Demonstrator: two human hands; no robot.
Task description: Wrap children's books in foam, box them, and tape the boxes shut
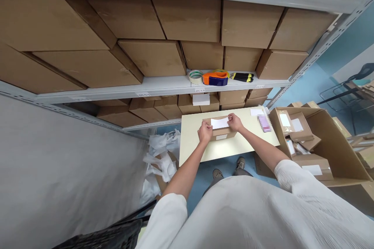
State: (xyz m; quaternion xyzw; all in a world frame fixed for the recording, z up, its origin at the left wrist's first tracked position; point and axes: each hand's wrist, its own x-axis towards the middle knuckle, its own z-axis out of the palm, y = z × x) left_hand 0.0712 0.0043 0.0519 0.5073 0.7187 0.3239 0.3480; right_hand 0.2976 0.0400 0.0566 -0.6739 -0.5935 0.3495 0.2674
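A small cardboard box lies on the pale yellow table, with a white sticker on its near side. Over the top of the box is a white paper label. My left hand pinches the label's left end, and my right hand pinches its right end. Whether the label's underside touches the box I cannot tell. To the right on the table lie a white slip of paper and a blurred pink-purple item.
Shelves of cardboard boxes rise beyond the table. On the shelf edge sit a tape roll, an orange-blue tape dispenser and black-yellow handled tool. A large carton of labelled boxes stands right; white plastic bags lie left.
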